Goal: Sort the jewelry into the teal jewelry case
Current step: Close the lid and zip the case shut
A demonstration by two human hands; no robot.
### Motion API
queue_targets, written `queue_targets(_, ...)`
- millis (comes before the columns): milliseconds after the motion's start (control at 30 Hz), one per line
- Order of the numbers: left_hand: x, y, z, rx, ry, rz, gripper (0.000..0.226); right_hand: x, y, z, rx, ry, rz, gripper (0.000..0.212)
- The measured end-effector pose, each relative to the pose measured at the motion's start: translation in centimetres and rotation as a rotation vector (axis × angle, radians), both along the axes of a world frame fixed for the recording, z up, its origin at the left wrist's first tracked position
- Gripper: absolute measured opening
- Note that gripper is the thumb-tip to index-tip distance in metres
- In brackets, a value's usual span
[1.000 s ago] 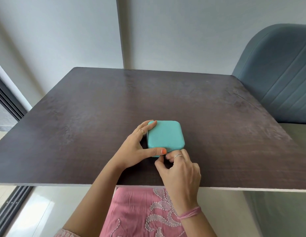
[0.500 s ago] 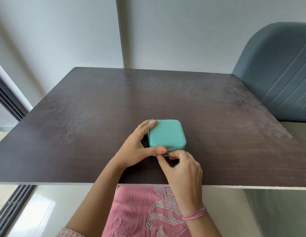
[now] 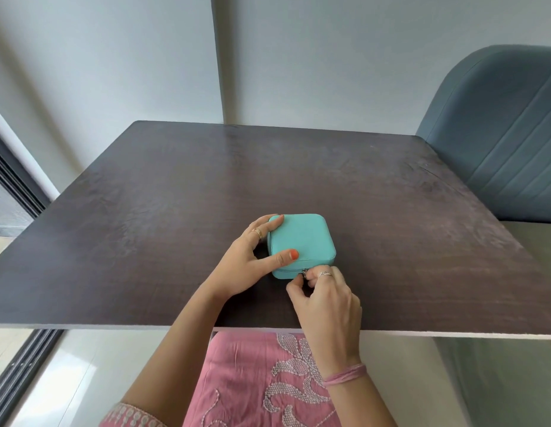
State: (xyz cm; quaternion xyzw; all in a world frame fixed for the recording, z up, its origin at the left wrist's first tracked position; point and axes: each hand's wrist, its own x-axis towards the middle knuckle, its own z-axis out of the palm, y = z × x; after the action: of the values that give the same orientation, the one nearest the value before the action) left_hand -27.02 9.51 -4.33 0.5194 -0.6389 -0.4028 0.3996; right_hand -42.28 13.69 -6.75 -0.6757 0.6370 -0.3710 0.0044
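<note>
A small square teal jewelry case lies closed on the dark wooden table, near its front edge. My left hand holds the case from its left side, with the thumb on the lid and the fingers against the far left corner. At the case's front side, my right hand pinches the small metal zipper pull between thumb and fingers. No loose jewelry shows on the table; I wear rings on both hands.
A grey-blue upholstered chair stands at the table's right side. White walls rise behind the table. A dark window frame runs along the left. My pink embroidered clothing shows below the table's front edge.
My right hand has shifted a little to the right along the case's front side with the zipper pull. My left thumb has moved further onto the lid.
</note>
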Motion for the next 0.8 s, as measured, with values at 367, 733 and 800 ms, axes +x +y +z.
queue_targets(367, 0.0, 0.1, 0.3, 0.020, -0.047, -0.004, 0.079, -3.2, 0.7, 0.6, 0.068, -0.028, 0.075, 0.005)
queue_targets(733, 0.0, 0.3, 0.4, 0.032, -0.080, -0.002, 0.080, -7.6, -2.8, 2.7, 0.269, -0.096, 0.069, 0.009)
queue_targets(800, 0.0, 0.3, 0.3, 0.032, -0.077, 0.000, 0.080, -7.9, -4.5, 3.0, 0.286, -0.083, 0.117, 0.009)
